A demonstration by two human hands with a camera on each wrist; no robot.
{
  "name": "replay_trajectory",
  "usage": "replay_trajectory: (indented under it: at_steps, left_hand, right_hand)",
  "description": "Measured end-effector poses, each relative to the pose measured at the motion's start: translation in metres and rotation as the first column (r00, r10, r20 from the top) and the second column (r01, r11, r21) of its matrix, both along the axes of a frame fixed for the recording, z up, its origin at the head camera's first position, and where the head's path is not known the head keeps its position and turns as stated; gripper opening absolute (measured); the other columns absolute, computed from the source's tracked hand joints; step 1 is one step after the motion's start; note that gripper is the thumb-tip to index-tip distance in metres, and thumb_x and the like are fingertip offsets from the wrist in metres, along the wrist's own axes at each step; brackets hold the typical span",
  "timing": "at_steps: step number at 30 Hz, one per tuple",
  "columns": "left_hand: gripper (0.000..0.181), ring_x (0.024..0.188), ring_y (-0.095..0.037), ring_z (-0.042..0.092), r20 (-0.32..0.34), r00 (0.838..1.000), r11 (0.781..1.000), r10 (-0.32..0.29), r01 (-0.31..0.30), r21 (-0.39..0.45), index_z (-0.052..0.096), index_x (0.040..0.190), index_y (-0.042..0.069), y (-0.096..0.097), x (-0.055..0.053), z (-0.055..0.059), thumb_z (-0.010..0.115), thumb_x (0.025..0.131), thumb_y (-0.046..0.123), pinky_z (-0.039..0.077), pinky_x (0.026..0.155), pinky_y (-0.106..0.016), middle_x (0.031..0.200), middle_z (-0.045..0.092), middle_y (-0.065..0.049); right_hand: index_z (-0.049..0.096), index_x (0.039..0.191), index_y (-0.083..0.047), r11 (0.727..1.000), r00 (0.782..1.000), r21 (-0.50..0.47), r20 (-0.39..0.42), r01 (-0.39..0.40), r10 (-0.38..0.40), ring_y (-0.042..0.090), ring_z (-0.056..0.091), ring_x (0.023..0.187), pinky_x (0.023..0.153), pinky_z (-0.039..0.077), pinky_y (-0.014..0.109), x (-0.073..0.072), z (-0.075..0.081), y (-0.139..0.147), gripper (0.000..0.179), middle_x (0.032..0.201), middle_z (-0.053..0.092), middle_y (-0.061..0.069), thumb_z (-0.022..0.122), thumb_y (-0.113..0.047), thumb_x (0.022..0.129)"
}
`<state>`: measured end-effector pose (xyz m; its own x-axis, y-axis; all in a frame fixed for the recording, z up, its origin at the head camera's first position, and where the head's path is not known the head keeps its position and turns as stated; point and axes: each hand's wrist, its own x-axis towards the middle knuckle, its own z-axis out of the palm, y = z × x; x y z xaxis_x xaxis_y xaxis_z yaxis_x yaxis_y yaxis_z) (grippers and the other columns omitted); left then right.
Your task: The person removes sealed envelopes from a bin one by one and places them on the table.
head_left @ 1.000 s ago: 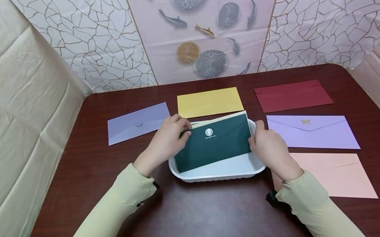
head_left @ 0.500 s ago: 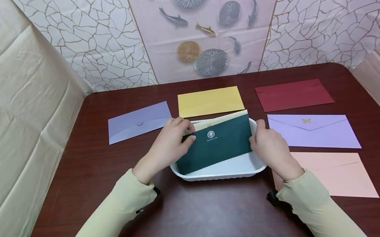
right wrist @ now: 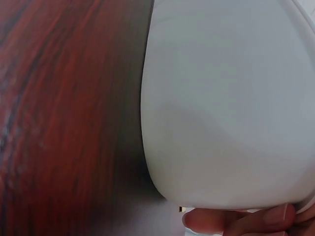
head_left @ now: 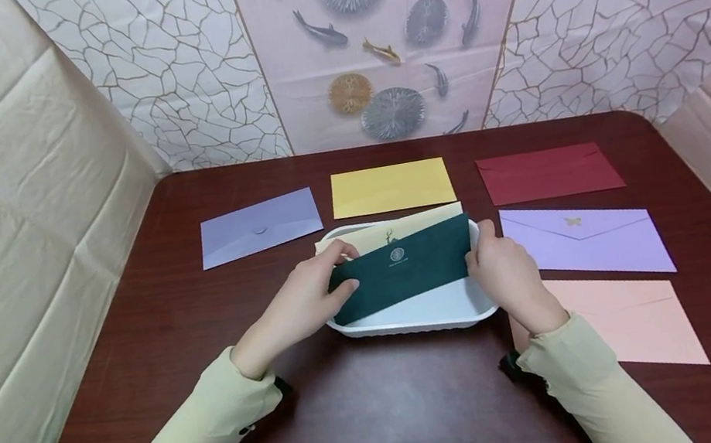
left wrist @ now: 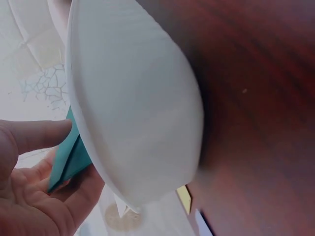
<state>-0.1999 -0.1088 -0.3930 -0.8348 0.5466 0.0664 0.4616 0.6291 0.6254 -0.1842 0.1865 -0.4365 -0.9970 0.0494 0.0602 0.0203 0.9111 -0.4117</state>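
Observation:
A dark green envelope (head_left: 406, 268) with a white round emblem leans inside a white tray (head_left: 415, 325). Behind it stands a cream envelope (head_left: 422, 220) with a small dark motif, its top edge showing. My left hand (head_left: 301, 297) pinches the green envelope at its left end, thumb in front and fingers behind. In the left wrist view that envelope (left wrist: 74, 157) appears between thumb and fingers beside the tray wall (left wrist: 133, 108). At the tray's right end my right hand (head_left: 509, 278) grips the rim. The right wrist view has its fingers (right wrist: 246, 221) curled at the tray's edge.
Round the tray on the brown table (head_left: 375, 422) lie a blue-grey envelope (head_left: 257, 226), a yellow envelope (head_left: 392, 188), a dark red envelope (head_left: 548, 173), a lilac envelope (head_left: 585, 242) and a pink envelope (head_left: 640, 319). A patterned cloth (head_left: 205, 82) hangs behind.
The green envelope has dropped lower against the cream one, exposing more cream edge and its motif. My left hand has shifted left and slightly down; the right hand stays on the tray.

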Motion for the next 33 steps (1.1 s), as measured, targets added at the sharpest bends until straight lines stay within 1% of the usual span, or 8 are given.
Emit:
replay_trajectory:
  at_steps: [5,9,14,22,25,28,31,33]
  left_hand:
    - [0.036,0.089,-0.019,0.062,0.027,0.999,0.999,0.041,-0.042,0.028,0.056,0.125,0.011,-0.007,0.006,-0.005,0.071,0.093,0.008,0.053,0.077,-0.034,0.112,0.070,-0.008]
    - [0.037,0.083,-0.020,0.059,0.023,0.999,0.998,0.046,-0.047,0.045,0.056,0.126,0.010,-0.009,0.008,-0.008,0.071,0.092,0.005,0.051,0.071,-0.032,0.110,0.070,-0.008]
    - [0.042,0.086,-0.019,0.060,0.021,0.999,0.999,0.038,-0.039,0.032,0.055,0.130,0.008,-0.008,0.009,-0.010,0.071,0.092,0.004,0.050,0.075,-0.032,0.114,0.070,-0.009]
    - [0.044,0.096,-0.021,0.063,-0.001,0.999,0.999,0.033,-0.033,0.011,0.054,0.132,0.008,-0.006,0.007,-0.012,0.070,0.091,0.000,0.053,0.085,-0.037,0.123,0.068,-0.012]
    - [0.044,0.087,-0.020,0.061,-0.016,0.999,0.999,0.036,-0.035,0.020,0.054,0.131,0.008,-0.006,0.006,-0.010,0.070,0.091,0.000,0.053,0.079,-0.034,0.116,0.069,-0.011]
    - [0.044,0.071,-0.017,0.055,-0.032,0.999,0.998,0.038,-0.036,0.048,0.054,0.130,0.009,-0.006,0.005,-0.007,0.071,0.091,0.000,0.050,0.069,-0.031,0.098,0.070,-0.007]
    - [0.044,0.056,-0.015,0.046,-0.049,0.998,0.996,0.046,-0.042,0.079,0.053,0.130,0.011,-0.007,0.004,-0.002,0.071,0.091,0.002,0.046,0.060,-0.030,0.074,0.062,-0.002]
    - [0.043,0.052,-0.014,0.043,-0.060,0.997,0.994,0.054,-0.048,0.103,0.053,0.130,0.012,-0.008,0.003,0.002,0.072,0.092,0.004,0.045,0.056,-0.030,0.065,0.055,0.001]
  right_hand:
    - [0.043,0.116,0.015,1.000,1.000,-0.003,0.012,-0.001,0.001,0.041,0.066,0.063,0.054,0.053,0.051,-0.001,0.000,0.000,0.031,0.077,0.063,0.030,0.054,-0.006,0.096]
    - [0.043,0.117,0.015,1.000,1.000,-0.004,0.013,-0.007,0.007,0.041,0.067,0.063,0.054,0.054,0.051,-0.002,0.001,0.000,0.031,0.077,0.063,0.030,0.054,-0.006,0.097]
    - [0.043,0.117,0.016,1.000,1.000,-0.001,0.016,-0.009,0.009,0.039,0.067,0.061,0.053,0.053,0.050,-0.001,0.002,0.000,0.032,0.075,0.063,0.028,0.055,-0.006,0.097]
    - [0.043,0.116,0.015,1.000,1.000,0.005,0.013,-0.007,0.007,0.040,0.066,0.061,0.053,0.053,0.050,-0.001,0.002,-0.001,0.031,0.076,0.063,0.030,0.055,-0.006,0.097]
    - [0.043,0.115,0.015,1.000,1.000,0.007,0.003,-0.008,0.008,0.040,0.066,0.061,0.052,0.053,0.050,-0.001,0.002,-0.001,0.030,0.075,0.063,0.029,0.055,-0.006,0.097]
    - [0.044,0.114,0.015,1.000,1.000,0.008,-0.012,-0.009,0.009,0.040,0.065,0.059,0.051,0.052,0.050,0.000,0.001,-0.001,0.029,0.073,0.062,0.029,0.056,-0.006,0.096]
    - [0.044,0.113,0.014,1.000,1.000,0.004,-0.019,-0.010,0.010,0.039,0.064,0.057,0.050,0.051,0.050,0.000,0.000,-0.001,0.029,0.069,0.061,0.026,0.056,-0.006,0.096]
    - [0.044,0.112,0.014,1.000,1.000,0.000,-0.020,-0.011,0.011,0.038,0.063,0.056,0.049,0.051,0.050,0.000,-0.001,-0.001,0.028,0.067,0.060,0.025,0.055,-0.006,0.096]
